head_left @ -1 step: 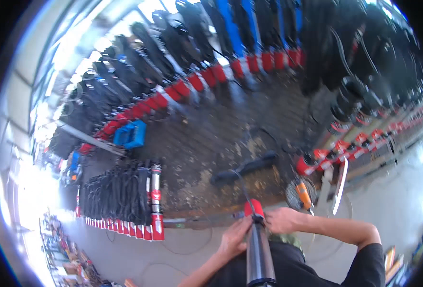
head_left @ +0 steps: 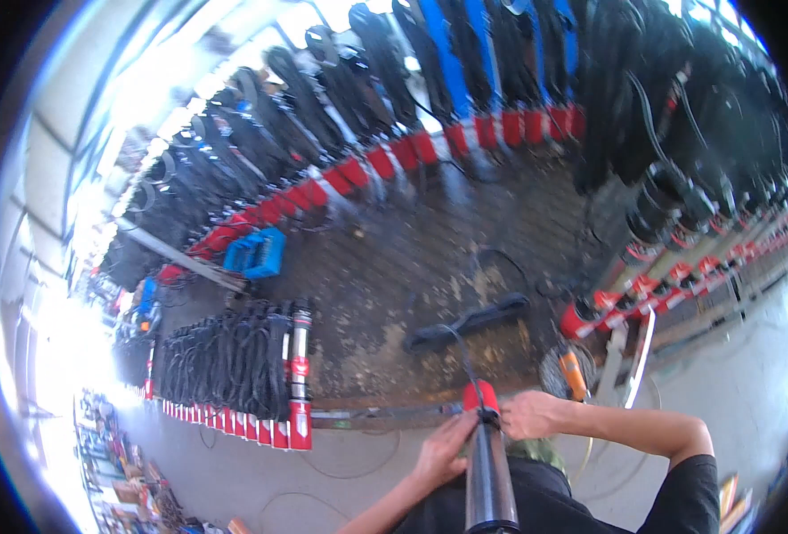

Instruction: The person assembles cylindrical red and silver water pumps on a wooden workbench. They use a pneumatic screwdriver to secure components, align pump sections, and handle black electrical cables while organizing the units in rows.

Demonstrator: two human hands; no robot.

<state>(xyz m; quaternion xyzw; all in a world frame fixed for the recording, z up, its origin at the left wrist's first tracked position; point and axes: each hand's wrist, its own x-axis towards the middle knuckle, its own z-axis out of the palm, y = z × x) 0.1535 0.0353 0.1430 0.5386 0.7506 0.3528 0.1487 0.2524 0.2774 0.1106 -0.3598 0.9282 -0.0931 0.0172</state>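
Observation:
A long, shiny steel submersible pump (head_left: 492,481) with a red end (head_left: 480,397) stands tilted in front of my body. Its black cable (head_left: 462,350) runs from the red end to a bundled coil (head_left: 467,322) on the dark worktop. My left hand (head_left: 446,448) is closed against the pump's left side, just below the red end. On the other side, my right hand (head_left: 532,416) has its fingers curled in beside the red end. What those fingers hold, if anything, is hidden.
The worn dark worktop (head_left: 376,267) carries a curved row of red-ended pumps (head_left: 381,162) with black cable coils. A blue crate (head_left: 256,253) sits at the left, near another pump row (head_left: 298,374). An orange power tool (head_left: 574,374) lies at the right edge, below more pumps (head_left: 608,303).
The whole scene sits slightly lower and further right in the picture. Both hands keep their places at the pump's red end.

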